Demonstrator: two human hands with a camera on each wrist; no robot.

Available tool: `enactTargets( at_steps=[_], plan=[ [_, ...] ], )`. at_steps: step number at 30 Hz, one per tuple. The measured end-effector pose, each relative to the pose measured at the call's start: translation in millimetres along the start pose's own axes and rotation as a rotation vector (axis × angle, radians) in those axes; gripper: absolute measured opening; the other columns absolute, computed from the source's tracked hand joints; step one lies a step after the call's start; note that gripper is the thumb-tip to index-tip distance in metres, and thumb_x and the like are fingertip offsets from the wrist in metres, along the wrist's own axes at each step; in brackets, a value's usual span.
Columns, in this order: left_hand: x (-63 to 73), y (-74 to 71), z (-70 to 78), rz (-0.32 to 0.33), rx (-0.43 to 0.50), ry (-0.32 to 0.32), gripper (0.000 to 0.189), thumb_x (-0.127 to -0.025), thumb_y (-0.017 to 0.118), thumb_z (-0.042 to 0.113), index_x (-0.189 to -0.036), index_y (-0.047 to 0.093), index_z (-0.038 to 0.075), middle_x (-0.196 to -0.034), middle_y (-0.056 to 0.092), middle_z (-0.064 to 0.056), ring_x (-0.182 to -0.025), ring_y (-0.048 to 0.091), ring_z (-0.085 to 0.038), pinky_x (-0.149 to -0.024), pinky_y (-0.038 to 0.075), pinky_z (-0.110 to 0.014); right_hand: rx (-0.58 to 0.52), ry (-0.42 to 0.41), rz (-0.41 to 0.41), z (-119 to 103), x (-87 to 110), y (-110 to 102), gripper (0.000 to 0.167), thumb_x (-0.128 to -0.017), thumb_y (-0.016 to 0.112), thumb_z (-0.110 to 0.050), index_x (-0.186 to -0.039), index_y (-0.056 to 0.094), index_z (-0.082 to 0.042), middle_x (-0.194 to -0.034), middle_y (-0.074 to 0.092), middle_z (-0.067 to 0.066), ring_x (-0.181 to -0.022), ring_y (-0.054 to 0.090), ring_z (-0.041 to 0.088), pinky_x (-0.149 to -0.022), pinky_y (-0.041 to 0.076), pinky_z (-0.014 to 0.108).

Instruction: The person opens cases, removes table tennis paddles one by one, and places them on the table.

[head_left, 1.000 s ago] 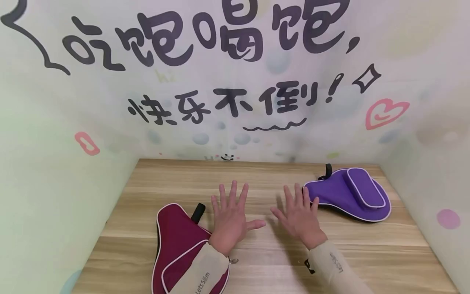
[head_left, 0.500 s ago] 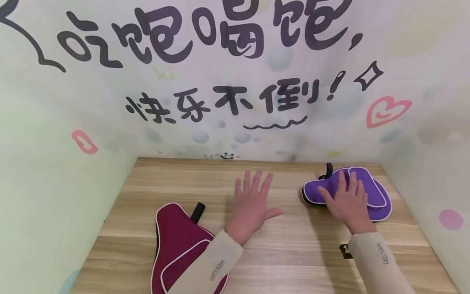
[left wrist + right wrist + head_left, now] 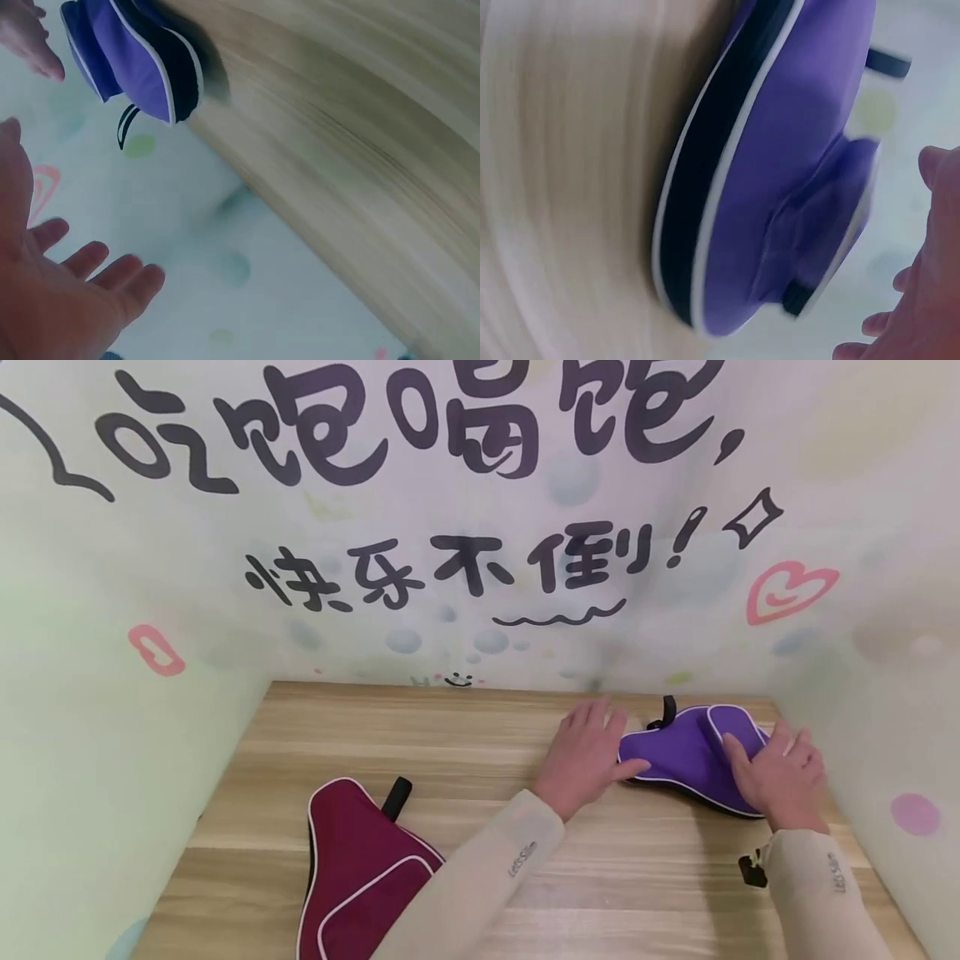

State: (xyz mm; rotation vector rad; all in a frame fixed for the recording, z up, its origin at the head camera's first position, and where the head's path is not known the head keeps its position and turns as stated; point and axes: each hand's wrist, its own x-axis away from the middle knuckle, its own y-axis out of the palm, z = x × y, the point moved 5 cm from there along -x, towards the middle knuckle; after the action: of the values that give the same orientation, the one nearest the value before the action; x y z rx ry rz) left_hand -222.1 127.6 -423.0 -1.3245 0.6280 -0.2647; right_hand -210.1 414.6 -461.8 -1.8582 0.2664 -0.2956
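Note:
A purple table tennis paddle case point(image 3: 686, 750) with white piping lies at the back right of the table, its raised pocket point(image 3: 817, 217) facing up. My left hand point(image 3: 583, 757) is beside the narrow end, thumb overlapping it in the head view; the left wrist view shows its fingers spread and holding nothing. Over the wide end is my right hand point(image 3: 782, 777), its fingers loosely bent past the far right edge and hiding part of the pocket. In the right wrist view a gap shows between that hand and the case.
A dark red paddle case point(image 3: 360, 843) with a black strap point(image 3: 397, 798) lies at the front left, partly under my left sleeve point(image 3: 480, 868). Printed walls point(image 3: 375, 643) enclose the wooden table point(image 3: 600, 893) at the back and both sides.
Both hands have moved right across the table to the purple case. My right hand has gone past its middle to the wide end, my left to the narrow end. Both cases stay put.

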Motion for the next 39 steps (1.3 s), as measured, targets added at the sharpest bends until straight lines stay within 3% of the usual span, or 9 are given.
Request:
enactTargets(
  at_steps=[4, 10, 18, 22, 28, 32, 39],
  plan=[
    [-11.1, 16.8, 11.0, -0.049, 0.027, -0.012, 0.074, -0.093, 0.049, 0.074, -0.149, 0.042, 0.026, -0.151, 0.044, 0.001, -0.136, 0.049, -0.017, -0.102, 0.052, -0.032, -0.04, 0.064, -0.042, 17, -5.6, 4, 0.107, -0.099, 0.016, -0.073, -0.155, -0.012, 0.014, -0.152, -0.01, 0.055, -0.136, 0.004, 0.076, -0.11, 0.013, 0.08],
    [-23.2, 40.4, 30.9, -0.072, -0.047, 0.005, 0.077, -0.093, 0.05, 0.074, -0.154, 0.04, 0.027, -0.152, 0.046, 0.005, -0.137, 0.047, -0.013, -0.101, 0.052, -0.028, -0.134, 0.144, -0.076, 35, -8.1, 15, 0.101, -0.1, 0.011, -0.068, -0.155, -0.013, 0.014, -0.151, -0.013, 0.055, -0.139, -0.001, 0.075, -0.113, 0.008, 0.079],
    [-25.6, 58.2, 42.2, -0.253, -0.071, 0.056, 0.074, -0.095, 0.046, 0.072, -0.159, 0.035, 0.036, -0.167, 0.032, 0.011, -0.154, 0.034, -0.014, -0.118, 0.041, -0.034, -0.197, 0.115, -0.071, 29, -13.9, 26, 0.094, -0.103, 0.01, -0.064, -0.157, 0.0, 0.012, -0.152, 0.001, 0.053, -0.138, 0.007, 0.074, -0.111, 0.017, 0.078],
    [-23.7, 64.6, 43.3, -0.292, -0.054, 0.055, 0.072, -0.095, 0.049, 0.071, -0.157, 0.037, 0.037, -0.167, 0.032, 0.012, -0.154, 0.034, -0.014, -0.118, 0.041, -0.033, -0.181, 0.087, -0.068, 29, -15.4, 26, 0.091, -0.104, 0.008, -0.06, -0.157, 0.004, 0.014, -0.15, 0.009, 0.054, -0.135, 0.012, 0.074, -0.108, 0.017, 0.076],
    [-13.5, 67.1, 43.7, -0.265, -0.142, 0.056, 0.072, -0.094, 0.049, 0.072, -0.156, 0.04, 0.036, -0.164, 0.037, 0.01, -0.148, 0.04, -0.013, -0.113, 0.045, -0.031, -0.161, 0.045, -0.102, 26, -17.7, 30, 0.092, -0.104, 0.01, -0.061, -0.156, 0.005, 0.014, -0.149, 0.014, 0.053, -0.134, 0.013, 0.073, -0.108, 0.019, 0.077],
    [-1.2, 61.0, 48.5, -0.219, -0.243, 0.053, 0.068, -0.094, 0.051, 0.072, -0.149, 0.047, 0.033, -0.15, 0.048, 0.008, -0.135, 0.05, -0.013, -0.105, 0.048, -0.03, -0.148, -0.033, -0.088, 19, -18.9, 33, 0.088, -0.106, 0.013, -0.058, -0.156, 0.009, 0.015, -0.148, 0.019, 0.052, -0.134, 0.018, 0.071, -0.108, 0.02, 0.076],
    [24.4, 42.5, 65.6, -0.163, -0.407, 0.01, 0.034, -0.107, 0.044, 0.046, -0.132, 0.058, 0.027, -0.129, 0.061, 0.002, -0.114, 0.061, -0.017, -0.093, 0.054, -0.029, -0.152, -0.242, 0.005, -7, -20.3, 37, 0.076, -0.11, 0.026, -0.045, -0.147, 0.03, 0.02, -0.138, 0.039, 0.05, -0.126, 0.038, 0.066, -0.104, 0.024, 0.073]
  ],
)
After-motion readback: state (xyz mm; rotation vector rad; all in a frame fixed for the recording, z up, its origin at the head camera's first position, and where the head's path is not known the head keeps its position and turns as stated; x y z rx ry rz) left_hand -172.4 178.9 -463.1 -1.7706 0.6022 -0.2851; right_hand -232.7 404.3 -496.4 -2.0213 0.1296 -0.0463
